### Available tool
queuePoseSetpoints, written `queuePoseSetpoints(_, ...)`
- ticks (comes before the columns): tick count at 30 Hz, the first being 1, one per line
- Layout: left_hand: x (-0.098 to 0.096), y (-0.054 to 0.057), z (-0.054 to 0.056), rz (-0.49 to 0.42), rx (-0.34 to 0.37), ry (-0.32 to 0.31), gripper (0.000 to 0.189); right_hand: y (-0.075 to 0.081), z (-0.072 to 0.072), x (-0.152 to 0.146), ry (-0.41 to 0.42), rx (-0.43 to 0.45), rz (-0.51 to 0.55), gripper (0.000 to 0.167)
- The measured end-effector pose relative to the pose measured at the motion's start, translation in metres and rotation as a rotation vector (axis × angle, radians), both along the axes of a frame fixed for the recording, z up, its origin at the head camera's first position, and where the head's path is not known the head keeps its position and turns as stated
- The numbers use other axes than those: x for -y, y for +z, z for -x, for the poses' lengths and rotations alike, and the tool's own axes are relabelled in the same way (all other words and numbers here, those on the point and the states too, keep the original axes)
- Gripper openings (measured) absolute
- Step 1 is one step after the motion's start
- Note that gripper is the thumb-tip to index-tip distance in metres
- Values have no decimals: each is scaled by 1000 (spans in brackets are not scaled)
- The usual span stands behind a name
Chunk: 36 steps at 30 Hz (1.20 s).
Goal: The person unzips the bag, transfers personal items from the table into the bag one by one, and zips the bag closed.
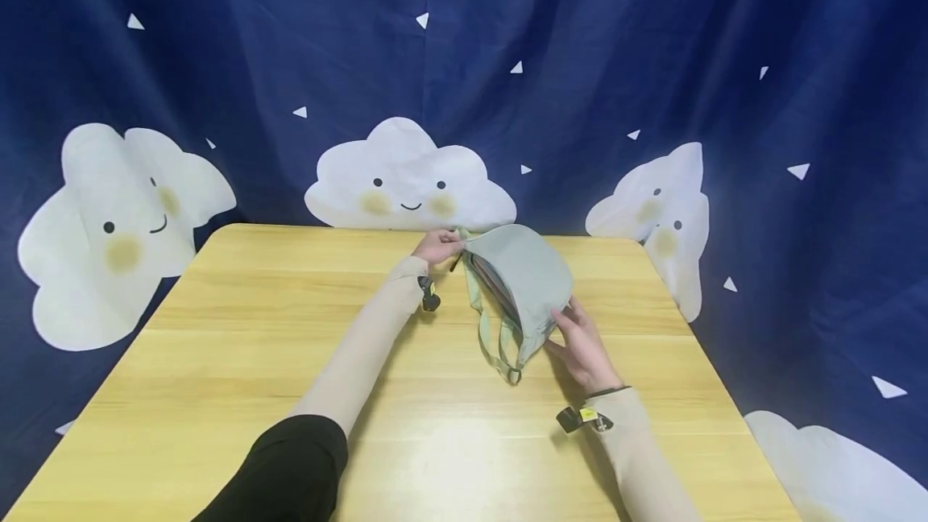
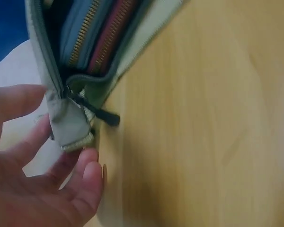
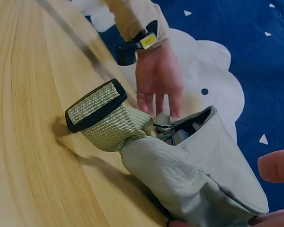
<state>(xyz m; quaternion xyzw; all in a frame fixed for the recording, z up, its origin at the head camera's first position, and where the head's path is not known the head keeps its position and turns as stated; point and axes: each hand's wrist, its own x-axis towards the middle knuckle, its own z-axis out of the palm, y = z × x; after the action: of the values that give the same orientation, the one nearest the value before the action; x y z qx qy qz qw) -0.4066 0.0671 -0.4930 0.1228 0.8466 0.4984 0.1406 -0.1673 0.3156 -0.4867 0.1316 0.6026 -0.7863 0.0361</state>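
Observation:
A grey-green waist bag [image 1: 532,272] is held tilted over the table, its zip opening facing the left arm. My left hand [image 1: 438,246] pinches the strap end of the bag, thumb on one side and fingers behind and below; the black zipper pull [image 2: 104,116] dangles beside it. My right hand [image 1: 586,349] holds the opposite end, with fingertips at the fabric's lower side. Inside the opening, a blue zipped pouch [image 2: 78,40] and a dark red one [image 2: 111,35] show brass zips. The webbing strap [image 1: 484,337] hangs down, its black buckle [image 3: 97,106] near the right hand.
The light wooden table [image 1: 290,329] spreads beneath both arms. Behind it hangs a dark blue curtain [image 1: 435,47] with smiling white clouds and small triangles. Each wrist wears a small black camera, such as the right-wrist camera [image 1: 569,420].

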Motion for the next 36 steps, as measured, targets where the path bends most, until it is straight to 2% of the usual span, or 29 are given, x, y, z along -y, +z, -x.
queuePoseSetpoints(6,2,1,1,147,-51,-11,40,0,1,0,-5,5,-37,72)
queuePoseSetpoints(11,5,-8,5,281,-128,19,29,-2,1,0,0,4,-59,72)
queuePoseSetpoints(15,8,-11,8,319,-155,25,22,-2,0,-2,-4,4,-61,72)
queuePoseSetpoints(20,12,-6,6,353,-169,-3,13,0,1,-7,6,4,-69,73)
queuePoseSetpoints(30,46,-2,-9,416,-182,-103,14,2,8,-12,45,10,-80,70)
queuePoseSetpoints(36,75,5,-30,424,-181,-111,14,2,19,-13,95,18,-69,67)
